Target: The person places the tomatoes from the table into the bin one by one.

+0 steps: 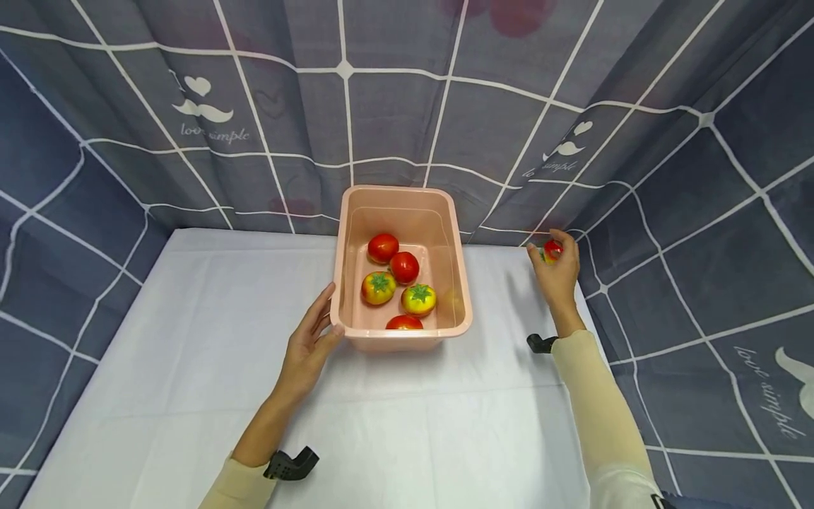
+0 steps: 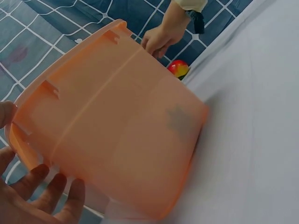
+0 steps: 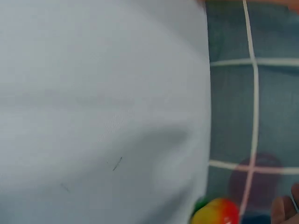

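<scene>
My left hand [image 1: 307, 351] holds the near left corner of a pink plastic basin [image 1: 466, 304], thumb at the front rim and fingers along the left wall. Several tomatoes [image 1: 404, 267] lie inside, some red side up, others showing yellow tops with green star-shaped leaves. Beyond the basin's right side, my right hand [image 1: 561, 276] hovers around a red and yellow tomato [image 1: 552, 250] at the table's far right corner. The right wrist view shows a gap between that tomato [image 3: 217, 212] and the fingers [image 3: 282, 207].
A white cloth [image 1: 191, 339] covers the table. Dark grey curtains [image 1: 305, 127] with white grid lines hang close behind the basin and on both sides, and the right hand is near the right curtain [image 1: 687, 283].
</scene>
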`<state>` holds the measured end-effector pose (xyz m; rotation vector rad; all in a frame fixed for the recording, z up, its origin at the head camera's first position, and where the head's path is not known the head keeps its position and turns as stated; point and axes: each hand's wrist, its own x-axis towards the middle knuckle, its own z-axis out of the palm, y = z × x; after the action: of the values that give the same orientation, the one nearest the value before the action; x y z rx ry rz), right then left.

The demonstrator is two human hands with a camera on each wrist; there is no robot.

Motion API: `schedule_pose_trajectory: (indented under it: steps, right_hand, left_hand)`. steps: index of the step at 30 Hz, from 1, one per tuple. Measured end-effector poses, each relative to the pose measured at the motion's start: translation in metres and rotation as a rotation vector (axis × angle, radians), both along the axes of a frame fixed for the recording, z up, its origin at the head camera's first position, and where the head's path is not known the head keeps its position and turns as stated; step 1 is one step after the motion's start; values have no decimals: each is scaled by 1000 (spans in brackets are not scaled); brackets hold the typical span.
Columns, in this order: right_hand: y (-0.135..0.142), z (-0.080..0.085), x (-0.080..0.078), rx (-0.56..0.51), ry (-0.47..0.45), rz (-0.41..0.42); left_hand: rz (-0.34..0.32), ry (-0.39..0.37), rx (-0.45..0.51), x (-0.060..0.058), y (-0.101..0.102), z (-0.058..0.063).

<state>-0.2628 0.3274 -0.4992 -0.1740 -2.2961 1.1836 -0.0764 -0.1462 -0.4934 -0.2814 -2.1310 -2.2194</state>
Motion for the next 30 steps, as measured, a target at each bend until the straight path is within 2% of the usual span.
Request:
schedule_pose_trajectory:
  steps: [4, 8, 13, 20, 30]
  right_hand:
    - [9, -10, -14, -46, -53, -139]
    - [15, -18, -21, -58, -152, -205]
    - [25, -24, -21, -74, -216, -238]
    - [36, -37, -24, -83, -267, -255]
    - [37, -46, -31, -234, -296, -289]
  left_hand:
    - [-8, 1, 1, 0, -3, 0]
    - [-2, 8, 2, 1, -6, 1]
    - [-5, 29, -10, 2, -6, 0]
    - [-11, 1, -23, 6, -4, 2]
    - [-3, -1, -32, 6, -2, 3]
